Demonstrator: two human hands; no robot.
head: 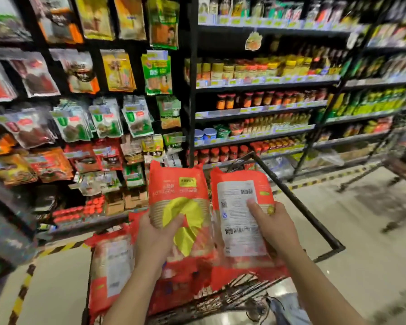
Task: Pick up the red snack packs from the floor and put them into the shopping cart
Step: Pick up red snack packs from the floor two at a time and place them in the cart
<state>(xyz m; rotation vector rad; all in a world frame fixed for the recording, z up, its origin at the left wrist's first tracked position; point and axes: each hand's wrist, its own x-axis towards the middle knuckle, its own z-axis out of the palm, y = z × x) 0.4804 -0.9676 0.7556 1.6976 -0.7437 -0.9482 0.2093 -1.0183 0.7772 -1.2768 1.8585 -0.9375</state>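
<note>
Left hand (155, 233) is gripping one red pack (178, 191); right hand (275, 227), a second pack (239, 184); third pack (111, 266) is lying in the cart (298, 204).

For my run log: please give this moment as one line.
left hand: grips yellow-marked pack | right hand: grips barcode pack | place: over shopping cart | cart: red packs inside

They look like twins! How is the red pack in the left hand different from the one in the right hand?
The left pack shows its front, with a yellow shape; the right pack shows its back, with a white label and barcode. The left pack reaches a bit higher than the right pack. Both are red and upright, gripped by the left hand and right hand over the shopping cart.
</note>
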